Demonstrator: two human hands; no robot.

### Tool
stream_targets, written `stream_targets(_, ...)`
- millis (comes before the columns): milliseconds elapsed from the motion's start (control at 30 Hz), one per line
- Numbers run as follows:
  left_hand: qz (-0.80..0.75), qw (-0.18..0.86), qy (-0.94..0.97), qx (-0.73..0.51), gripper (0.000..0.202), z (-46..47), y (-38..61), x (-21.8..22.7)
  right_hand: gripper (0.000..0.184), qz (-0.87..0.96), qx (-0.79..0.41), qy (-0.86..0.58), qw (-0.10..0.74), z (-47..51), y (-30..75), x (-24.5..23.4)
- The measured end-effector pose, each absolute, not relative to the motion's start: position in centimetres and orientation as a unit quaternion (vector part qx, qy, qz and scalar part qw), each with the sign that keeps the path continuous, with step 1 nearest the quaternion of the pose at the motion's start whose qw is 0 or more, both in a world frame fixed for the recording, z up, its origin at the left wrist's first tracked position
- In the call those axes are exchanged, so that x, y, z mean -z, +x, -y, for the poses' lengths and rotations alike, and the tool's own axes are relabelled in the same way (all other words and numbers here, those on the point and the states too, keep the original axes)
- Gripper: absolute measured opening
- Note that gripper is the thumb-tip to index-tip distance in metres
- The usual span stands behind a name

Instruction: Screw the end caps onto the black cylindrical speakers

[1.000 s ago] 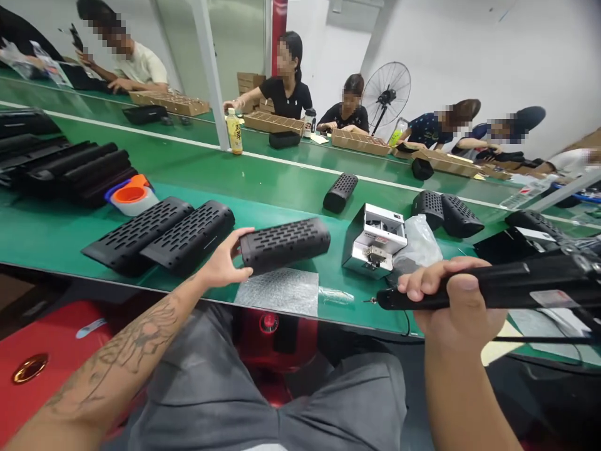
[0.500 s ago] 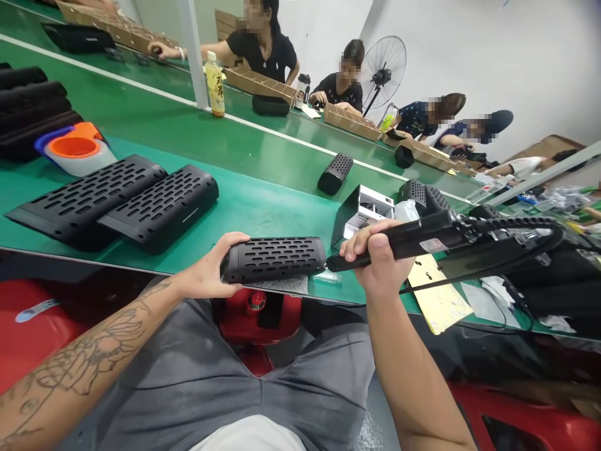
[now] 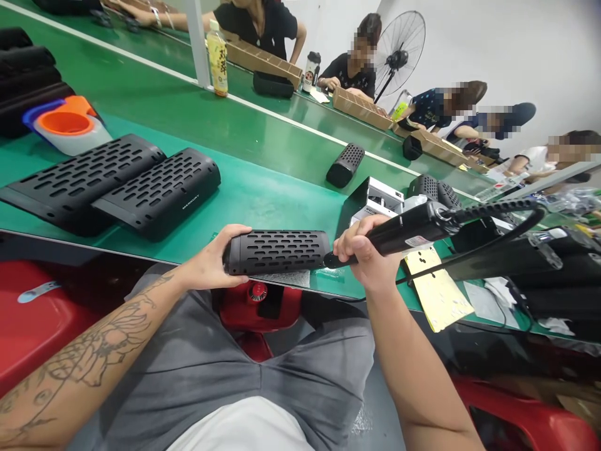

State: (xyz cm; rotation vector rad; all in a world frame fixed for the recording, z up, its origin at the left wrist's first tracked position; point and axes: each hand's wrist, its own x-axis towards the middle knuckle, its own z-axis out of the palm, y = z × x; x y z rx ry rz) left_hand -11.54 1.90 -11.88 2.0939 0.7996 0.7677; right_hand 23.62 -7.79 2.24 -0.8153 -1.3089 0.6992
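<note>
My left hand (image 3: pixel 212 262) grips the left end of a black perforated speaker shell (image 3: pixel 277 251), held level over the near edge of the green bench (image 3: pixel 263 194). My right hand (image 3: pixel 365 252) is wrapped round a black electric screwdriver (image 3: pixel 404 227) with a coiled cable. Its tip touches the right end of the shell. A clear plastic sheet (image 3: pixel 282 279) lies under the shell.
Two more black perforated shells (image 3: pixel 117 188) lie at the left beside an orange tape dispenser (image 3: pixel 66 128). A white screw feeder box (image 3: pixel 378 202), further speakers (image 3: pixel 345 165) and a yellow paper (image 3: pixel 436 289) sit to the right. Several seated people work at cardboard trays (image 3: pixel 361 108) across the bench.
My right hand brought the screwdriver leftwards from the right side to the shell's right end. My left hand drew the shell nearer the bench edge and levelled it.
</note>
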Motion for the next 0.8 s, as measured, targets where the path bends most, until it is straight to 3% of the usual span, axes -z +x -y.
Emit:
stream_targets(267,-0.310,0.359,0.823,-0.313,0.108,-2.0,-11.7,12.5,0.060,0.579,-0.325,-0.388,0.640,7.8,23.6,-2.1)
stream_targets(433,-0.302,0.333,0.824,-0.344,0.103,-1.7,-11.6,13.3,0.054,0.583,-0.320,-0.380,0.644,7.9,24.2,-2.6)
stream_targets(500,-0.301,0.317,0.824,-0.361,0.101,-1.5,-11.4,13.7,0.053,0.555,-0.272,-0.396,0.679,7.3,25.9,-3.3)
stream_targets(667,-0.300,0.287,0.817,-0.400,0.099,-1.1,-11.0,14.5,0.057,0.437,-0.010,-0.510,0.741,3.4,33.6,-3.8)
stream_targets(800,-0.303,0.284,0.817,-0.401,0.099,-1.2,-10.9,14.8,0.064,0.416,-0.007,-0.534,0.736,1.4,37.4,-2.0)
